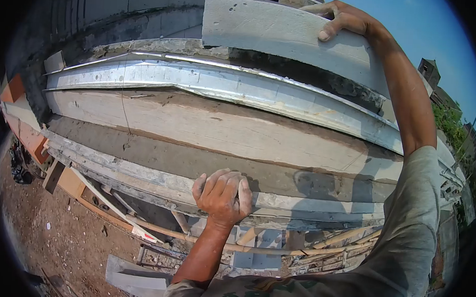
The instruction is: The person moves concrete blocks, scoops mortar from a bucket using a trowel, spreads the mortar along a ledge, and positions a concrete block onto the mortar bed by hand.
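Observation:
My right hand [345, 19] is at the upper right, its thumb against the front face of a long, pale lightweight concrete block [275, 25] and its other fingers over the top edge. The block stands on edge behind a shiny metal channel [209, 83], a dark gap showing under part of it. Lower down, my left hand [222, 196] is closed over the front edge of a grey concrete ledge [141, 171], fingers curled and pointing away from me. Between the ledge and the channel runs a pale, mortar-smeared course of blocks [239, 130].
A grey block wall [143, 6] rises at the upper left. Below the ledge are bamboo poles [276, 251], boards and bare dirt ground [59, 231], well beneath me. An orange brick piece [13, 88] sits at the far left. A thin string [124, 106] hangs across the channel.

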The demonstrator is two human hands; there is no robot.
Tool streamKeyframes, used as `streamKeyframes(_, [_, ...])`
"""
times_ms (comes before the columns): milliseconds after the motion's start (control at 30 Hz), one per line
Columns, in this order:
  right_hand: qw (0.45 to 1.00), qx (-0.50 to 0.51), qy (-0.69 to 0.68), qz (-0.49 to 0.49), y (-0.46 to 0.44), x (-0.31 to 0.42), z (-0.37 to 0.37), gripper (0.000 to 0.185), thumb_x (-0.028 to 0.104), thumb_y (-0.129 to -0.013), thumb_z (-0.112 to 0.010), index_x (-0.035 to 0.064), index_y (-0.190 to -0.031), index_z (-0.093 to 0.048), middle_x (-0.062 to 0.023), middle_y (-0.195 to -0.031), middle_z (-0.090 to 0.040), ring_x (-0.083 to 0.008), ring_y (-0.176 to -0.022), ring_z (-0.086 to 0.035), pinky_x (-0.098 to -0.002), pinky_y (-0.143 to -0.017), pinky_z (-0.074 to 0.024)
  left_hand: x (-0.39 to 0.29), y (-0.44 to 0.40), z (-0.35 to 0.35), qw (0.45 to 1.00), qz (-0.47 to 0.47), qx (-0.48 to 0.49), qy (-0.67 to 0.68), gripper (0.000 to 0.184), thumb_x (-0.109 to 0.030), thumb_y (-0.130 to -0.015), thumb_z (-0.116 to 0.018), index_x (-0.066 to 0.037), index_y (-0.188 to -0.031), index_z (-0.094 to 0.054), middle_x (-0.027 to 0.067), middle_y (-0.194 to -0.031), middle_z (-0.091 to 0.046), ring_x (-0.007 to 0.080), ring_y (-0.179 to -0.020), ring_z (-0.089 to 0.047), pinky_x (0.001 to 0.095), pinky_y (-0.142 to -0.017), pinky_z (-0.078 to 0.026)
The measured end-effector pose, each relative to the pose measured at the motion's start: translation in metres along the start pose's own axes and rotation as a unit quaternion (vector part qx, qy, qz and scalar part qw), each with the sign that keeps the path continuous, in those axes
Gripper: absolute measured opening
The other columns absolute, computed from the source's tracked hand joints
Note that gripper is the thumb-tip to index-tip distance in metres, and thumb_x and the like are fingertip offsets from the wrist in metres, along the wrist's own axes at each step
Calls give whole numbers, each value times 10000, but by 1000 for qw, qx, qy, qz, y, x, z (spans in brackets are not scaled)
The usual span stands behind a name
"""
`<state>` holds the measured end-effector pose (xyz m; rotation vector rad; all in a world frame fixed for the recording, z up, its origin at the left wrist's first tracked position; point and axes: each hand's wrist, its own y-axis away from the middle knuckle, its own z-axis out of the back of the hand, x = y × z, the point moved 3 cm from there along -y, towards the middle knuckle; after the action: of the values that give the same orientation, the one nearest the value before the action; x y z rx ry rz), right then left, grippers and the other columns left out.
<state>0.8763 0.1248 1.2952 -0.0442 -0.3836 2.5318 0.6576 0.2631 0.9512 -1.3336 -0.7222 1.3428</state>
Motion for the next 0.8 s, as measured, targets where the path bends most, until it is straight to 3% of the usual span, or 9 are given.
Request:
streamKeyframes(133, [999,13,-35,-31,-12,-31,-26,1003,356,-452,-785,49,-1369,-519,-270,-1119,-650,-374,-917,-685,-423,-759,-577,-3,0,0,999,1,32,-27,209,-215,-858,-507,-132,-730,-648,6,-767,-667,194,-844,-646,370,-971,-303])
streamKeyframes(233, [985,44,-158,-60,0,-30,-43,901,241,-519,-811,58,-1356,-536,-236,-1116,-665,-330,-895,-694,-411,-765,-570,-6,2,-5,998,-10,39,-42,301,-251,-901,-438,-131,-718,-644,11,-754,-665,224,-836,-638,381,-950,-322])
streamKeyframes(367, [982,70,-156,-75,6,-47,-58,880,277,-558,-830,89,-1365,-535,-187,-1137,-674,-315,-908,-688,-392,-785,-555,-8,4,-4,998,-30,42,-42,350,-271,-924,-396,-130,-703,-628,19,-742,-654,241,-824,-629,395,-919,-339])
streamKeyframes(567, [978,76,-177,-79,23,-73,-55,916,252,-533,-840,83,-1376,-523,-219,-1124,-671,-320,-889,-695,-384,-772,-561,-6,5,-5,997,-31,50,-55,387,-286,-939,-362,-134,-686,-613,25,-727,-640,257,-816,-623,405,-903,-348])
streamKeyframes(667, [972,64,-208,-86,33,-92,-51,953,208,-450,-830,84,-1353,-552,-233,-1110,-674,-326,-847,-705,-369,-743,-567,-6,5,-6,997,-28,44,-54,392,-281,-937,-361,-127,-673,-607,32,-722,-634,266,-809,-619,411,-890,-355])
streamKeyframes(800, [971,57,-212,-92,49,-112,-45,961,209,-425,-834,73,-1338,-565,-247,-1100,-673,-342,-832,-704,-372,-735,-569,-10,3,-6,998,-26,31,-48,392,-272,-930,-369,-105,-658,-597,48,-708,-618,277,-786,-605,415,-862,-367])
